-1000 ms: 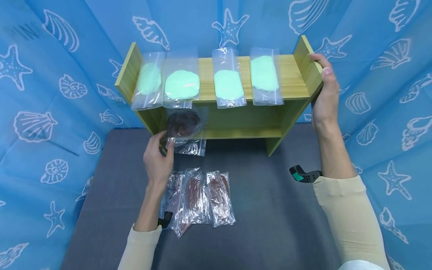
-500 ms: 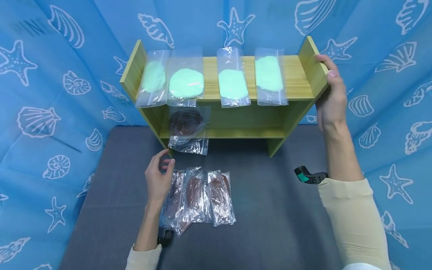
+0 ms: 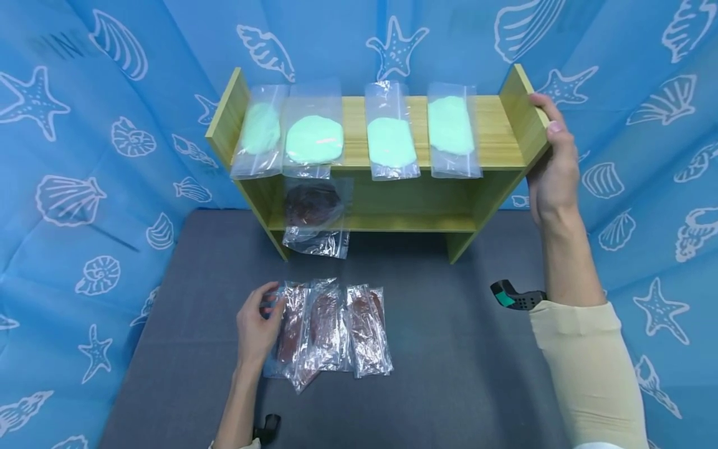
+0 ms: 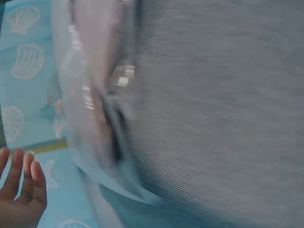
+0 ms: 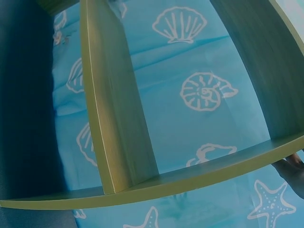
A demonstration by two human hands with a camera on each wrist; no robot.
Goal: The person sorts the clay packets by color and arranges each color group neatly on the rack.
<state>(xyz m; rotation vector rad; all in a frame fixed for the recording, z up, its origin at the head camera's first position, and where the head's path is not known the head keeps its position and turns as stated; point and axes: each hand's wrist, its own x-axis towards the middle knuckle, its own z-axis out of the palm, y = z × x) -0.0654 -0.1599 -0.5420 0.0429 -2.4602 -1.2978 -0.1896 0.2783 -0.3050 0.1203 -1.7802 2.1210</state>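
- Left hand (image 3: 259, 324) beside the brown bags (image 3: 328, 327) on the desk (image 3: 449, 349); fingers bent, slightly apart; whether they touch, I cannot tell;
- right hand (image 3: 555, 165) clamped on the right side of the wooden shelf (image 3: 353, 131);
- dark bag (image 3: 313, 209) on its lower level; pale-green bags (image 3: 392, 143) along its top
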